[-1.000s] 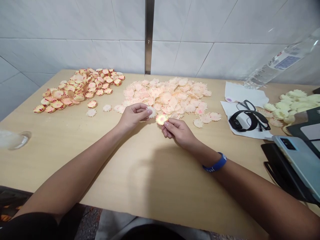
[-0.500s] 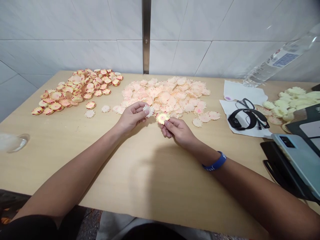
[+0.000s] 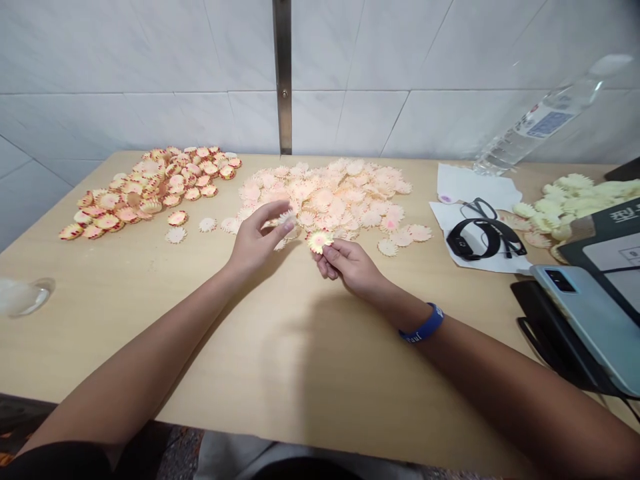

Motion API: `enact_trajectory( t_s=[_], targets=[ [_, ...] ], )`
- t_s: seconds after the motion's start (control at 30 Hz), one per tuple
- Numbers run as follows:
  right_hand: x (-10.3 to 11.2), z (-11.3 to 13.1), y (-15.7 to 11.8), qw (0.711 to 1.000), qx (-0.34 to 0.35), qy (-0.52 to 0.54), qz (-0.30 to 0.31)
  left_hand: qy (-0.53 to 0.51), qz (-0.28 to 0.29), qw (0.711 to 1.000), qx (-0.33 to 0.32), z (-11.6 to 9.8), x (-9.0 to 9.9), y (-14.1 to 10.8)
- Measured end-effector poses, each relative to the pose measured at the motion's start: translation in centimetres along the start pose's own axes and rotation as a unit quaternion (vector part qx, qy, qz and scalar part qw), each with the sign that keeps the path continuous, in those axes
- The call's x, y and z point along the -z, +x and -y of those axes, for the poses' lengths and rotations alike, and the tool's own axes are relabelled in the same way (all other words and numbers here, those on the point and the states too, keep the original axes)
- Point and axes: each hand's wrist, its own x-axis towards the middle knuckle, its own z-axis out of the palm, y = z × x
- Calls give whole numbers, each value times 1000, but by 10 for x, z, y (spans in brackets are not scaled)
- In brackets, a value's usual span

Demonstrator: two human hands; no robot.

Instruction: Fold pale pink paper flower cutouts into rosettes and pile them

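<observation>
Just a paper flower [image 3: 320,241] pinched in right hand [image 3: 350,261], another flower [image 3: 287,217] perhaps in half-open left hand [image 3: 257,243]

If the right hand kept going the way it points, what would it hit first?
The flower-shaped cut-out in the right hand leads, and would probably meet the left hand's fingertips first, though depth is hard to judge.

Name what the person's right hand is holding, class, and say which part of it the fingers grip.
The right hand holds a pink-centred flower cutout, pinched by its lower edge between the fingers.
</observation>
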Motion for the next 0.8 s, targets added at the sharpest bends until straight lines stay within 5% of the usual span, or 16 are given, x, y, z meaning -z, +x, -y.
enact_trajectory(
  t_s=[0.1,0.33,0.6,0.8],
  targets=[
    [0,0,1,1000,2,2,-2,54,6,997,-62,-8,-4,-7],
    [-2,2,2,1000,3,-6,13,84,-5,993,-83,-16,-13,-20],
    [-4,3,1,998,40,-46,-8,-21,78,991,105,-13,-16,-12],
    [-4,4,0,998,31,-45,4,-31,122,982,144,-13,-15,-11]
  ],
)
